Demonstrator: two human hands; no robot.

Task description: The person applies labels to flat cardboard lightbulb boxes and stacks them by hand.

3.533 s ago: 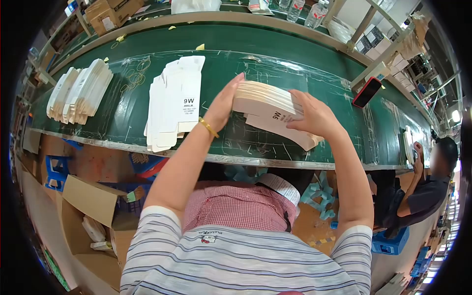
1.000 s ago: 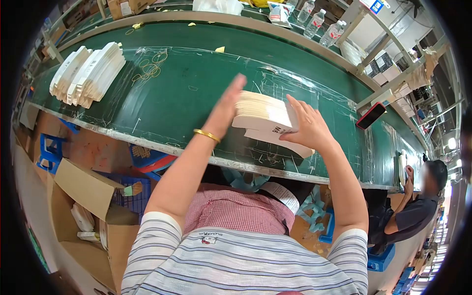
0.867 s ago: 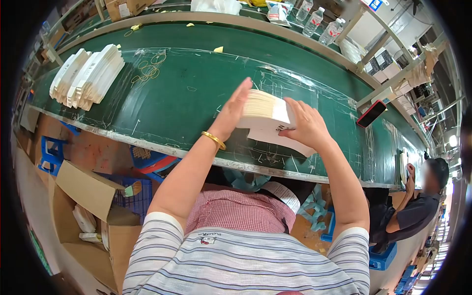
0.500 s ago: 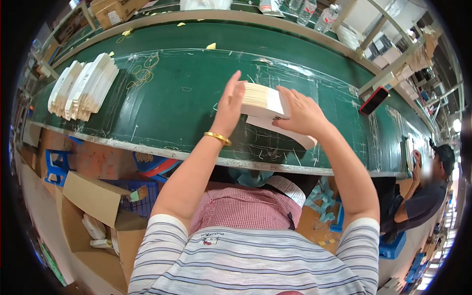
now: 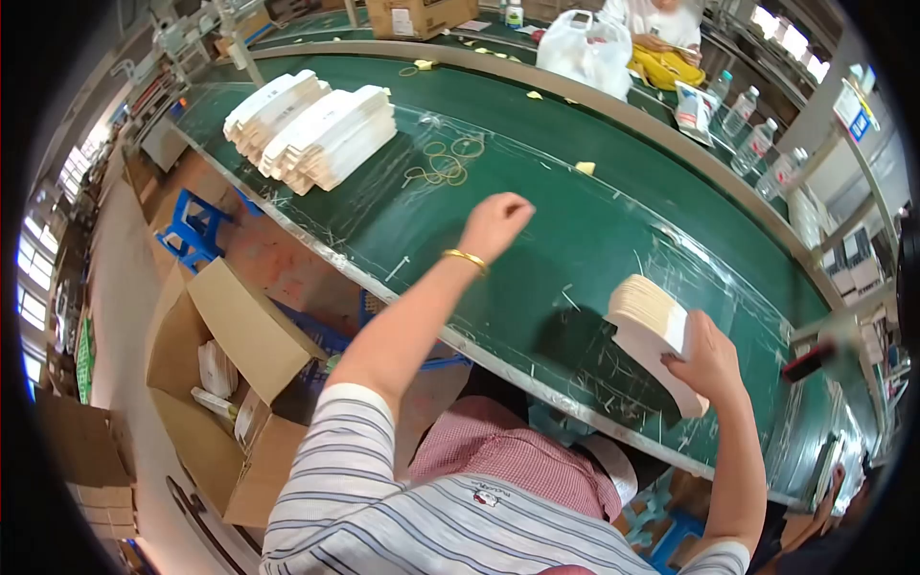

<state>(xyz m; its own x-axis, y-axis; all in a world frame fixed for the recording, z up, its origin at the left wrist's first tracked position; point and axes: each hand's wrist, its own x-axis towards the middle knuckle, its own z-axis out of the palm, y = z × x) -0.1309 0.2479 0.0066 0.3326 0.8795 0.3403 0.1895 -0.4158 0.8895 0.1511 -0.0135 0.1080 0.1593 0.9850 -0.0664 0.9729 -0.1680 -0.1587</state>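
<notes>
My right hand (image 5: 711, 362) grips the right side of a stack of cream and white paper pieces (image 5: 644, 305), thumb in front and fingers behind. Under the stack a longer white curved piece (image 5: 661, 369) sticks out toward the bench's front edge. My left hand (image 5: 496, 227), with a gold bangle on its wrist, is over the green bench away from the stack. Its fingers are curled in, and nothing shows in them. Several loose rubber bands (image 5: 447, 161) lie just beyond it, apart from the hand.
Two piles of white paper pieces (image 5: 331, 137) lie at the bench's left. An open cardboard box (image 5: 182, 383) and a blue stool (image 5: 195, 228) stand on the floor. Across the bench are a white plastic bag (image 5: 583, 53), water bottles (image 5: 755, 147) and another person.
My left hand has let go of the stack's left side, moved left toward the rubber bands and curled its fingers. My right hand stays on the stack. The view has turned left.
</notes>
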